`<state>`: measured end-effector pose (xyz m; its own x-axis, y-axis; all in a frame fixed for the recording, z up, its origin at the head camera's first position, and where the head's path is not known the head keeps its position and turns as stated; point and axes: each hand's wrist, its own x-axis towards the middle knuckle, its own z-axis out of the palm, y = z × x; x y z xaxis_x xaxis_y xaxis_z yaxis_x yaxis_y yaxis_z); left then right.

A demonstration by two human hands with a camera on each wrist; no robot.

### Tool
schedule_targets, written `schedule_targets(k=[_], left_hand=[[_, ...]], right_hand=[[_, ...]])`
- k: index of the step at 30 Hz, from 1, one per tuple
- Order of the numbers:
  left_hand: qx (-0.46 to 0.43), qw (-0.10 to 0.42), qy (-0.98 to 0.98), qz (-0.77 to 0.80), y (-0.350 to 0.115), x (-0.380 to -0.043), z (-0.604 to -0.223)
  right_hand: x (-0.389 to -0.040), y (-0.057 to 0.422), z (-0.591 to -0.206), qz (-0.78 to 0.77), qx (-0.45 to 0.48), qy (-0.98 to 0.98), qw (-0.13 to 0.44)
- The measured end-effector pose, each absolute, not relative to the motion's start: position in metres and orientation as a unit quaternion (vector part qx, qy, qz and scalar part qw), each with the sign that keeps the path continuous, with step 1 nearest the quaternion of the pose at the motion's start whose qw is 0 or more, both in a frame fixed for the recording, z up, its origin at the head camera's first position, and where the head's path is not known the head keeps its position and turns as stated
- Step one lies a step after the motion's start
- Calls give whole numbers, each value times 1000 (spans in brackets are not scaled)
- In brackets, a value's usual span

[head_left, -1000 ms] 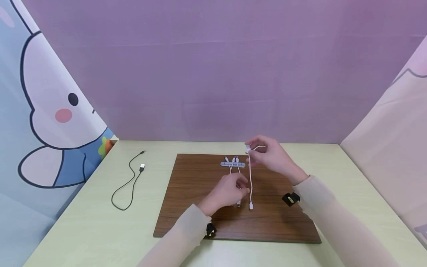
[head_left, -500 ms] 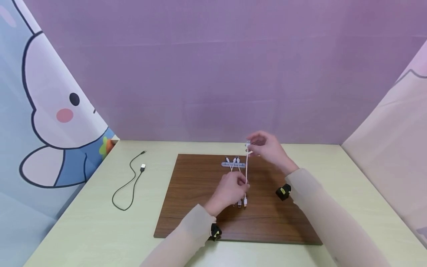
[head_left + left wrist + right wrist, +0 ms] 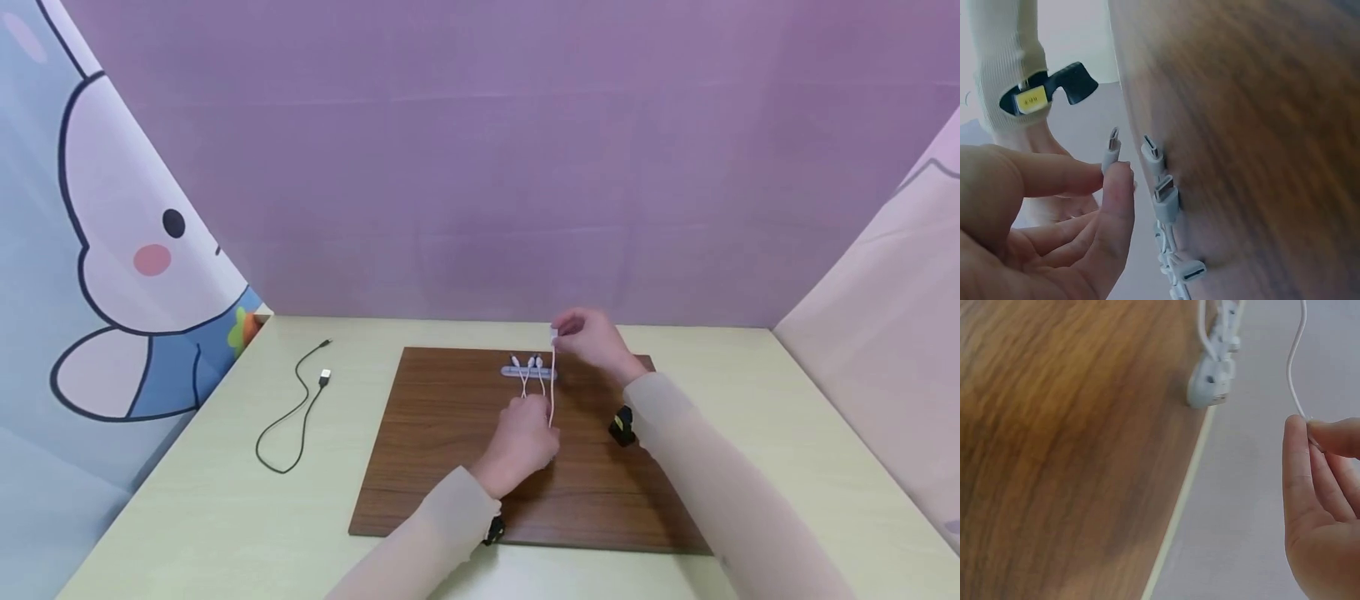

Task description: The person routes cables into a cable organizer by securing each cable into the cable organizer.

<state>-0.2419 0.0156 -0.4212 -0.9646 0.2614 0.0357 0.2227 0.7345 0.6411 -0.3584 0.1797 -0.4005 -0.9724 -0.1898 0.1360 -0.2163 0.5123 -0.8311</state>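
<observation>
A thin white charging cable (image 3: 553,385) is stretched between both hands, above a brown wooden board (image 3: 435,450). Its small metal-tipped plug (image 3: 1112,150) is pinched between thumb and forefinger of my left hand (image 3: 519,440), low over the board's middle. Higher up, my right hand (image 3: 594,337) pinches the cable's other end by the board's far edge; the fingers mostly cover that end in the right wrist view. A pale cable clip strip (image 3: 1200,390) lies near that edge, with several white cables set in it. Their lower plugs (image 3: 1166,199) hang close to my left fingers.
A black USB cable (image 3: 303,410) lies in a loose curve on the pale table (image 3: 225,500), left of the board. A purple cloth (image 3: 450,167) hangs behind the table, and printed cloths stand at both sides.
My left hand has closed its fingertips on the white cable's lower plug, which was hanging free. My right hand has shifted slightly left, bringing the cable toward the clip strip.
</observation>
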Motion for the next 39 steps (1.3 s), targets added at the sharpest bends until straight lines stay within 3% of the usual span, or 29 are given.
schedule_targets(k=[15,31,39], left_hand=[[158,10,960,233,24,-240,-417],[158,48,967,196,30,-240,-412],[177,24,971,158,32,-242,-415]], right_hand=[[-372,175,-423,381,116,-917,-4],[-375,165,-428,345,122,-931,-3],[-376,163,-428,331,111,-937,-10]])
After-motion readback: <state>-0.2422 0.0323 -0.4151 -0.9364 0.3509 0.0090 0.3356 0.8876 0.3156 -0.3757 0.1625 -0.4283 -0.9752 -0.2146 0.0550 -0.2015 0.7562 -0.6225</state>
